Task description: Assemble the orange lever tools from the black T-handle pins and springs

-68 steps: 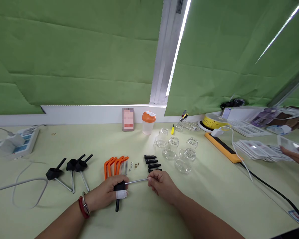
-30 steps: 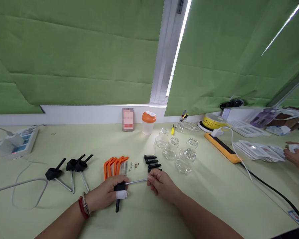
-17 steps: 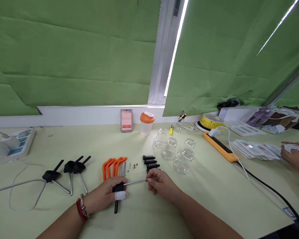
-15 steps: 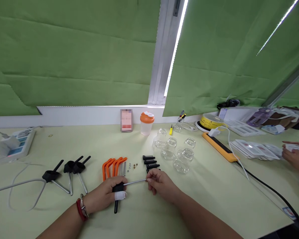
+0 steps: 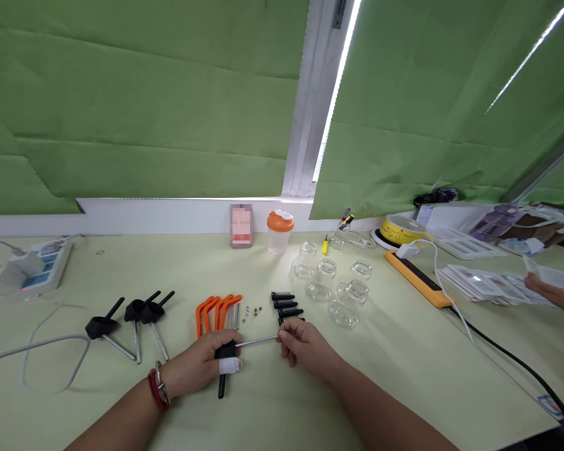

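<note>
Metal rod (image 5: 257, 342) with black handle (image 5: 223, 369) held low over table (image 5: 404, 363). Left hand (image 5: 202, 366) wraps handle; right hand (image 5: 305, 347) pinches rod tip. Three similar assembled pieces (image 5: 131, 316) lie left; springs (image 5: 286, 307), orange levers (image 5: 214, 312), glass jars (image 5: 331, 285) remain unused.

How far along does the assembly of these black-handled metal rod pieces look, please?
Done: three black-handled rod pieces lie at the left. In hand: left hand grips a black handle; right hand pinches its metal rod. Left: orange levers, black springs, clear glass cups.
</note>
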Demonstrator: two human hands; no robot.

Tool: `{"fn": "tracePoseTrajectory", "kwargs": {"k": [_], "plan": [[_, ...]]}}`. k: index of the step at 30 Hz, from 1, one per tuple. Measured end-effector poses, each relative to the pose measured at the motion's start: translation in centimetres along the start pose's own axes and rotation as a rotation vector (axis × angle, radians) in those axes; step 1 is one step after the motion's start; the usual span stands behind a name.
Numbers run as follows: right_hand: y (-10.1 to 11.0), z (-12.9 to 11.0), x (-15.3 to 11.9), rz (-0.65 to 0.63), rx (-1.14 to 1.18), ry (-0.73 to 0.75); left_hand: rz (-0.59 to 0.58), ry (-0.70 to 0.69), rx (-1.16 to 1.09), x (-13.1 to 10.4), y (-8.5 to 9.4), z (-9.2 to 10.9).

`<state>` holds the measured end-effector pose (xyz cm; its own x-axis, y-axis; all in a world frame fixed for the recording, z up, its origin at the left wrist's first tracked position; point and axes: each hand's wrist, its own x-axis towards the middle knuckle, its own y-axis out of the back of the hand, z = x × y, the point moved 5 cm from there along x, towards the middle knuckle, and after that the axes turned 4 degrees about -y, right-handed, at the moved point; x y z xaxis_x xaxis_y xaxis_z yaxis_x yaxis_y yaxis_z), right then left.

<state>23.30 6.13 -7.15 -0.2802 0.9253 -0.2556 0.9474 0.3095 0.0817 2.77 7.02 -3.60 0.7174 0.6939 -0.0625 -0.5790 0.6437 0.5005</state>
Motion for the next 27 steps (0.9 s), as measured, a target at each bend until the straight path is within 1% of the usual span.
{"fn": "tracePoseTrajectory", "kwargs": {"k": [6, 11, 24, 27], "plan": [[-0.18, 0.11, -0.11, -0.012, 0.053, 0.039, -0.005, -0.001, 0.000, 0.02, 0.05, 0.39], [-0.04, 0.60, 0.22, -0.014, 0.026, 0.018, -0.009, -0.010, 0.012, 0.07, 0.05, 0.29], [-0.02, 0.13, -0.08, -0.010, -0.026, 0.000, -0.010, 0.001, 0.010, 0.03, -0.03, -0.24], [-0.06, 0.21, 0.00, -0.013, 0.007, 0.018, -0.011, 0.004, 0.010, -0.02, -0.03, -0.21]]}}
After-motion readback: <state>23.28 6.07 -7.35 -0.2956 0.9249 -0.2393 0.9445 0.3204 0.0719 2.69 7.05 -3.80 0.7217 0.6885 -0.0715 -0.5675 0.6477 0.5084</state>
